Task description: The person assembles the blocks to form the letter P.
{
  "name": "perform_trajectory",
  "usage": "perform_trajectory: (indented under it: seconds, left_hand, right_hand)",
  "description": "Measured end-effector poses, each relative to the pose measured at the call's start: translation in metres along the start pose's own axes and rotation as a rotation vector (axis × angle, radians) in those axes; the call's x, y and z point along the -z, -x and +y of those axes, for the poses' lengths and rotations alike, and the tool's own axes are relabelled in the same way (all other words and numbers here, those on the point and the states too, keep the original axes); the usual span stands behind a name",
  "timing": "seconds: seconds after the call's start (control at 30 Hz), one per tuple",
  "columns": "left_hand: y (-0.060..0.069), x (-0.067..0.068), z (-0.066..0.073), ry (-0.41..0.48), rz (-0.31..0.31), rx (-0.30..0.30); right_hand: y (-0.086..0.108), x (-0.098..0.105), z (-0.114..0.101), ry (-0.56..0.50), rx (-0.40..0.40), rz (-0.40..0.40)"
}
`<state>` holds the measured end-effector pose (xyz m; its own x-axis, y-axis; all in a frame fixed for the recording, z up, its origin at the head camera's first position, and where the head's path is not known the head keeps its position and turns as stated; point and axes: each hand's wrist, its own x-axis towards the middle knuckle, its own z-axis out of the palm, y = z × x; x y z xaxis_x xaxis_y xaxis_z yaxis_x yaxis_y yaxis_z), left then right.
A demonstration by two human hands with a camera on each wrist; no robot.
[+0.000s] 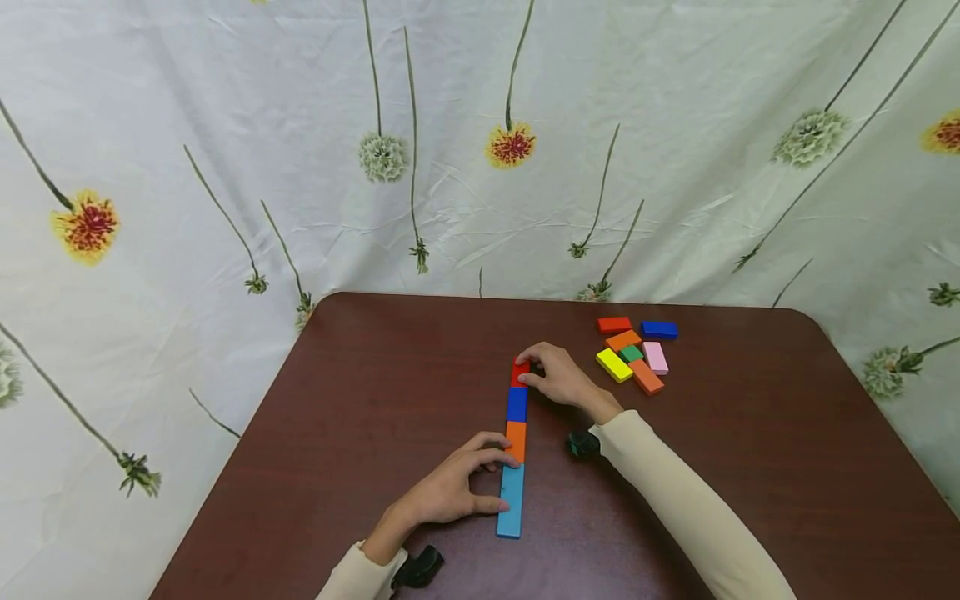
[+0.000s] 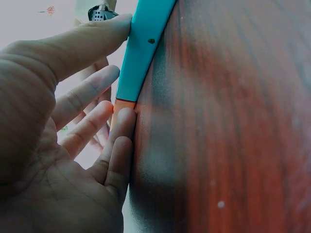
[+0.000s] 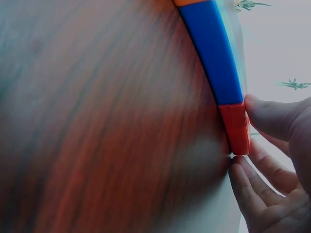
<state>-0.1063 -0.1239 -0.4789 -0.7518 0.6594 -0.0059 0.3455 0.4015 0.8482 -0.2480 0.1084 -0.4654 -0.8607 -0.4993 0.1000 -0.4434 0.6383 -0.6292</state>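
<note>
A straight row of blocks lies end to end on the table: a light blue block (image 1: pixel 511 508) nearest, then an orange one (image 1: pixel 516 442), a dark blue one (image 1: pixel 517 405) and a red one (image 1: pixel 519 375) farthest. From the left side, my left hand (image 1: pixel 447 487) rests its fairly straight fingers along the orange and light blue blocks, with the thumb (image 2: pixel 104 36) at the light blue block's side. At the far end, my right hand (image 1: pixel 558 377) has its thumb and fingers about the red block (image 3: pixel 236 130), pinching it.
Right of the row, at the back of the brown table (image 1: pixel 375 367), lies a loose group of several blocks, among them a yellow block (image 1: pixel 614 365), a pink block (image 1: pixel 655 357) and another dark blue block (image 1: pixel 659 330). Behind the table hangs a flowered white cloth (image 1: pixel 450 208).
</note>
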Motion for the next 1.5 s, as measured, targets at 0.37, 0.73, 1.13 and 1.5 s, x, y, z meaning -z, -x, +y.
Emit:
perform_trajectory:
  seconds: [0.37,0.73,1.13,1.5]
  left_hand:
    - [0.0,0.001,0.001,-0.005,0.0,0.009]
    - [0.001,0.0,0.002,-0.007,0.007,0.007]
    - [0.002,-0.001,0.004,-0.002,-0.002,0.032]
    - [0.002,-0.001,0.004,-0.01,0.001,0.028]
  right_hand:
    - [0.0,0.0,-0.001,0.016,0.003,-0.01]
    - [0.01,0.022,0.009,-0.009,0.001,0.036]
    - [0.033,0.052,0.044,-0.001,-0.033,0.081]
    - [0.05,0.078,0.066,0.026,-0.046,0.09]
